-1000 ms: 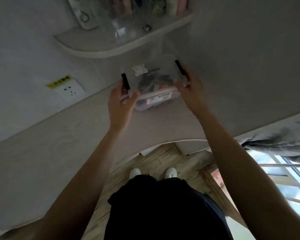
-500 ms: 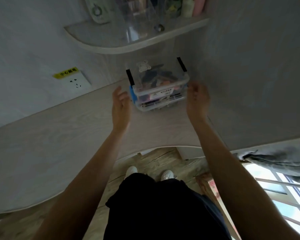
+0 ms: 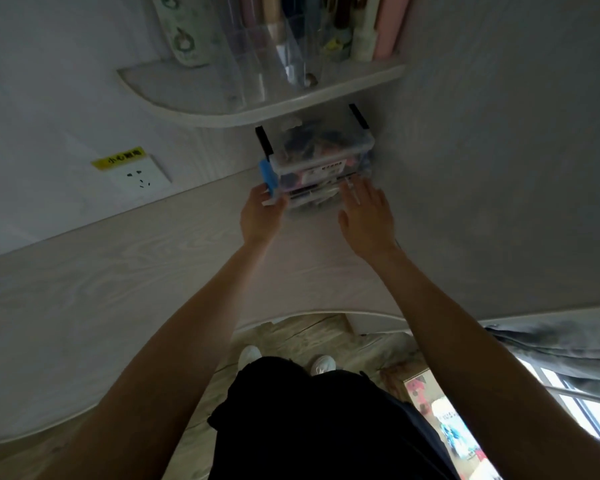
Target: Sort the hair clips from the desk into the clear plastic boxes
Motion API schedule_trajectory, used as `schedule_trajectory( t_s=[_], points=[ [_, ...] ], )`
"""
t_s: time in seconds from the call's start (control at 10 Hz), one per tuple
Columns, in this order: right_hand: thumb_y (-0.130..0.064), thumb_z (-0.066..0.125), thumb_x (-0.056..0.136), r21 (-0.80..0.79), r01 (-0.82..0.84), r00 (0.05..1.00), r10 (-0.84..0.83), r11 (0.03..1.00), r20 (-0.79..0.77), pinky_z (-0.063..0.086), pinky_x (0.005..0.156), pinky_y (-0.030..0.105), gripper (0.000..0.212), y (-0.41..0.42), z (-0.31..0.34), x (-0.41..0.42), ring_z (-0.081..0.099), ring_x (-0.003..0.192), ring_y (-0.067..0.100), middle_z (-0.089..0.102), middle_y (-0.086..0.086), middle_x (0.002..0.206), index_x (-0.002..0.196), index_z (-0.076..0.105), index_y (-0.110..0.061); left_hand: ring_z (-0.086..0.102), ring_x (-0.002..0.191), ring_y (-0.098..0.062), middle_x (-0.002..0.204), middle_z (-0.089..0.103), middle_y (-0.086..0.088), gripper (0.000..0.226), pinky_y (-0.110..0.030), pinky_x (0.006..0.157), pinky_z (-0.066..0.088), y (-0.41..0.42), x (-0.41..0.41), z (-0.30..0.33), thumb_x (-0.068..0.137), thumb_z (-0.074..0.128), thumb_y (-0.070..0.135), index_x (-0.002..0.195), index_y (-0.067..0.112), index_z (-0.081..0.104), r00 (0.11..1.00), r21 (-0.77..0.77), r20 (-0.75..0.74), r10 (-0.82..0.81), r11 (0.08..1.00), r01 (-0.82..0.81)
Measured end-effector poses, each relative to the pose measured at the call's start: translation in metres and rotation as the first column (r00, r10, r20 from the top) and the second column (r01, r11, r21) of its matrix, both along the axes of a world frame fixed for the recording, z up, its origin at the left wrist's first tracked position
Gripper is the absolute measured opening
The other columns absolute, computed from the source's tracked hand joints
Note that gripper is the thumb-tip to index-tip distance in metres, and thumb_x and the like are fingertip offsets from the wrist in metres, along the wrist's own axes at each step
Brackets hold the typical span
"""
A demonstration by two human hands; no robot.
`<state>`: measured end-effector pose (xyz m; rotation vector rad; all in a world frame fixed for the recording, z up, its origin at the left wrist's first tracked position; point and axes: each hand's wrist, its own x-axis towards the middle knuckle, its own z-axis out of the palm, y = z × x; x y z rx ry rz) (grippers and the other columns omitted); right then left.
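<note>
Two clear plastic boxes stand stacked in the desk's back corner, under a shelf. The top box (image 3: 321, 142) has black latches and holds several dark and coloured hair clips. The lower box (image 3: 312, 194) has a blue latch (image 3: 268, 176) on its left end and clips inside. My left hand (image 3: 260, 218) curls its fingers round the lower box's left front corner, just below the blue latch. My right hand (image 3: 366, 216) lies flat with fingers spread, its fingertips against the lower box's right front.
A curved wall shelf (image 3: 257, 102) with a clear organiser, bottles and tubes overhangs the boxes. A wall socket (image 3: 141, 176) with a yellow label sits at the left. The pale wood desk (image 3: 118, 271) curves along its front edge. A grey wall closes the right side.
Both hands let go of the top box once it sat on the stack, drew apart, then reached in lower. They now touch the lower box.
</note>
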<state>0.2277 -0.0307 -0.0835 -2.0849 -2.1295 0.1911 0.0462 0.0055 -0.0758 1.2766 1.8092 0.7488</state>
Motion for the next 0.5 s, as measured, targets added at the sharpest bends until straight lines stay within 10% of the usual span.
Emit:
schedule_trajectory(
  t_s=[0.5],
  points=[
    [-0.025,0.048,0.093,-0.055,0.143,0.965,-0.151,0.988,-0.217,0.027,0.110,0.044,0.060,0.023,0.009,0.000,0.026,0.138,0.031,0.027,0.010,0.152,0.146,0.021,-0.020,0.056,0.115,-0.017,0.130,0.058,0.001,0.055,-0.031,0.094,0.047,0.026,-0.001,-0.003,0.088,0.056,0.045,0.137,0.024,0.043,1.000,-0.003,0.021,0.017,1.000,-0.017]
  ],
)
